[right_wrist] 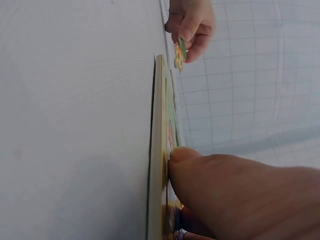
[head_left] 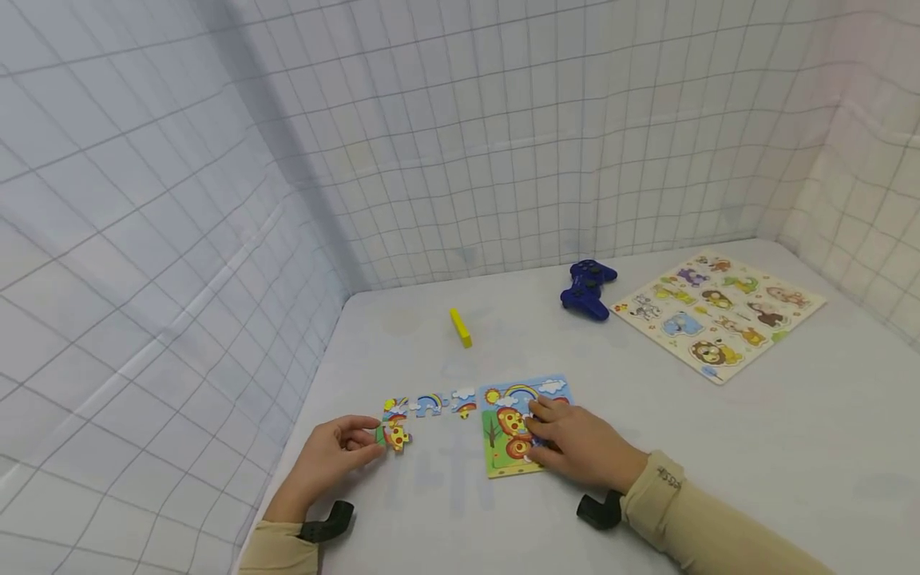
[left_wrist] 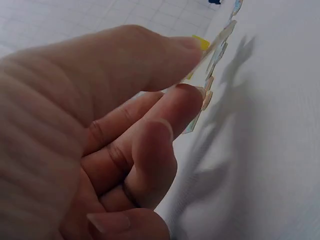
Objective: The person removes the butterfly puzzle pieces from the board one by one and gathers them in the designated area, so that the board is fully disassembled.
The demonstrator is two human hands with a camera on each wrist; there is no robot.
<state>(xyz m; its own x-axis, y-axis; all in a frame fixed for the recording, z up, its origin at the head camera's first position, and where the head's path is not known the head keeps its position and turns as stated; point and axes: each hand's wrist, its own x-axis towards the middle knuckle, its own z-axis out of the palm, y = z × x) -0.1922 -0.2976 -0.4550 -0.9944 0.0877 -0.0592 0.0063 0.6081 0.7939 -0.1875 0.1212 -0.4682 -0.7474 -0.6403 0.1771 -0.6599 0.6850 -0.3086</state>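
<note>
My left hand (head_left: 334, 451) pinches a jigsaw piece (head_left: 395, 437) with green, red and yellow on it between thumb and fingers. In the right wrist view that same piece hangs tilted, held off the table. Just beyond it lie a sun piece (head_left: 394, 408), a rainbow piece (head_left: 429, 404) and a cloud piece (head_left: 463, 399) in a row. Resting on the picture puzzle board (head_left: 501, 463) is my right hand (head_left: 585, 447), fingers spread over its right side. The thumb (right_wrist: 192, 167) touches the board near its edge. My right hand hides part of the picture.
A yellow block (head_left: 461, 328) lies farther back on the white table (head_left: 402, 335). Behind and to the right are a blue game controller (head_left: 588, 289) and a wooden animal puzzle board (head_left: 679, 351). Grid-patterned cloth walls (head_left: 460, 160) enclose the back and sides.
</note>
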